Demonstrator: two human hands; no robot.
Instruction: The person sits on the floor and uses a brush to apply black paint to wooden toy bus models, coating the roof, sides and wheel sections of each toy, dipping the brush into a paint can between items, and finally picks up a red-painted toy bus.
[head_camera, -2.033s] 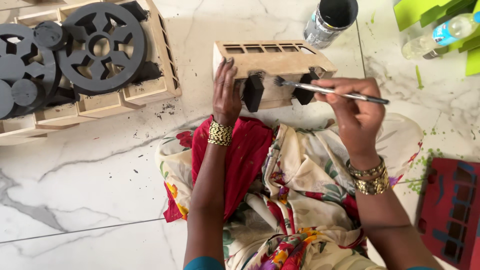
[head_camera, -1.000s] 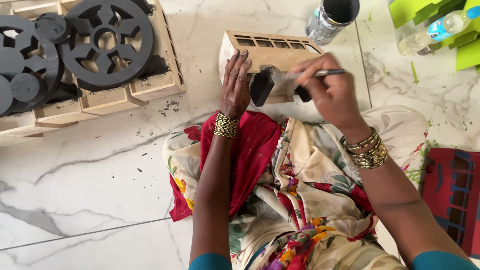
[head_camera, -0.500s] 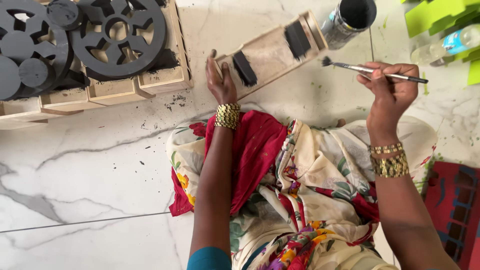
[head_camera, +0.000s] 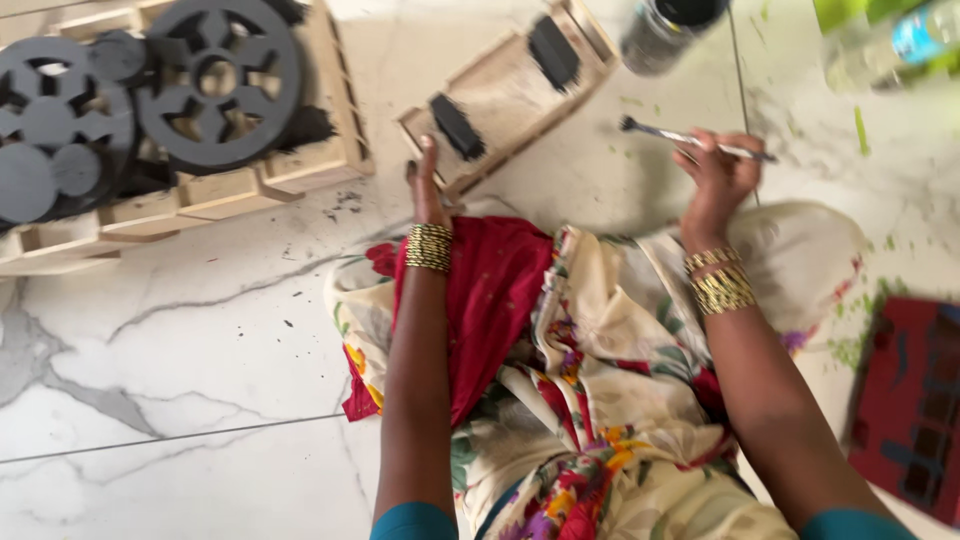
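Marble floor (head_camera: 200, 340) under both hands: left (head_camera: 428, 190) touches wooden box (head_camera: 510, 90), right (head_camera: 718, 175) grips paintbrush (head_camera: 690, 138).

Pale unfinished wooden tray (head_camera: 505, 95), raw matt grain, two matt black painted blocks on it. Thin paintbrush (head_camera: 690, 138), slim pale handle with dark bristle tip, in right hand (head_camera: 715, 180). Left hand (head_camera: 428, 195) touching tray edge. Glossy white marble floor (head_camera: 180, 350), grey veins, smooth. Matt charcoal-painted round wooden cut-out wheels (head_camera: 215, 80) on bare wood frames. Floral printed cloth (head_camera: 600, 360), soft, folded. Shiny gold metal bangles (head_camera: 428, 247) on both wrists. Dark-smeared paint jar (head_camera: 660, 30), blurred.
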